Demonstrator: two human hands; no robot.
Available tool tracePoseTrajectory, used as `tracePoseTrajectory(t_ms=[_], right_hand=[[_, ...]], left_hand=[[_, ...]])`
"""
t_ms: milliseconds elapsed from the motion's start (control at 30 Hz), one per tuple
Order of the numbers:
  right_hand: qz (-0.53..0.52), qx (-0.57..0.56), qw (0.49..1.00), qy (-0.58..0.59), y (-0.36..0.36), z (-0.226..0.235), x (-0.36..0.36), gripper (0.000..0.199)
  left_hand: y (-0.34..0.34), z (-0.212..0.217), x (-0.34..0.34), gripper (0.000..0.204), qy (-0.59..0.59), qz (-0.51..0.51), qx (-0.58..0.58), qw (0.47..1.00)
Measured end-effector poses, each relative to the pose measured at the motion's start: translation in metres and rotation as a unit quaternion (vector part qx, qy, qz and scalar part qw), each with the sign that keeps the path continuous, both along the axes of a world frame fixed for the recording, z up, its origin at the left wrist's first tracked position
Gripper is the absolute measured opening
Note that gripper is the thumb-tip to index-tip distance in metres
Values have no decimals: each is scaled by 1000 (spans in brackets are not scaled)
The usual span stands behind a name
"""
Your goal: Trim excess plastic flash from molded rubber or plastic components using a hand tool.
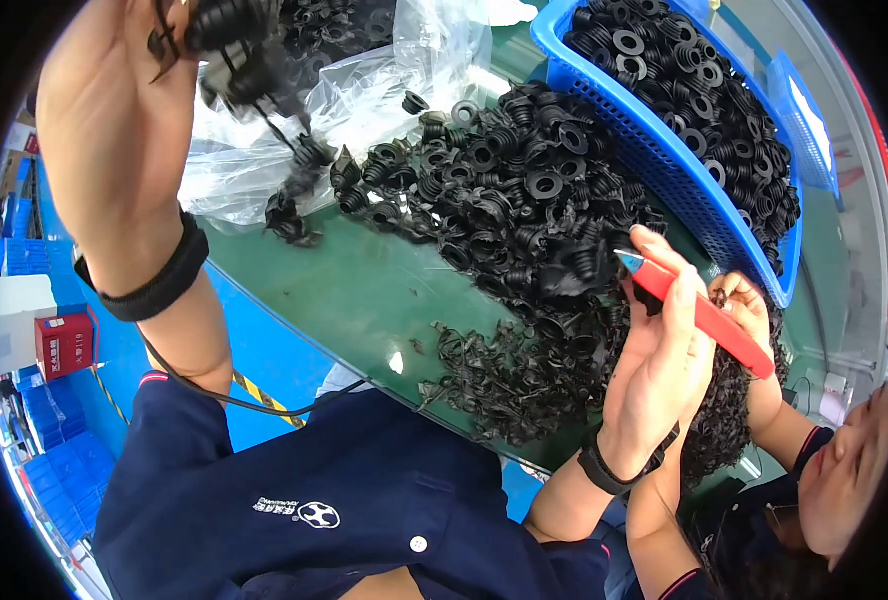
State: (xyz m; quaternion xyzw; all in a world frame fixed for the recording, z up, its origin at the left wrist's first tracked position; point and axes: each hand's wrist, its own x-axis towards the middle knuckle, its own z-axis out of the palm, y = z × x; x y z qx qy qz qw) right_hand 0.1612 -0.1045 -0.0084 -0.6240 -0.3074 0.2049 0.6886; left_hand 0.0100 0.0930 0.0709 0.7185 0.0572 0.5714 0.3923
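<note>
Left hand (114, 120) raised high, grip around black rubber bellows (234, 50); right hand (654, 350) grip around red knife (699, 312).

A dark green, smooth-topped work table (364, 290) carries a big heap of black ribbed rubber bellows (524, 200); beside the heap sit a blue perforated plastic basket (664, 170), crumpled clear plastic bag (384, 90) and thin black rubber trimmings (494, 380)
</note>
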Motion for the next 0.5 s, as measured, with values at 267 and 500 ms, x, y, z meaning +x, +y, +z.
tracePoseTrajectory(t_ms=[267,500], right_hand=[[-5,-202,972,-123,4,0,4,22],[-104,-148,968,-177,-3,17,-24,20]], left_hand=[[-44,-30,2,41,170,-101,-197,960],[-68,-69,-1,31,282,-112,-123,945]])
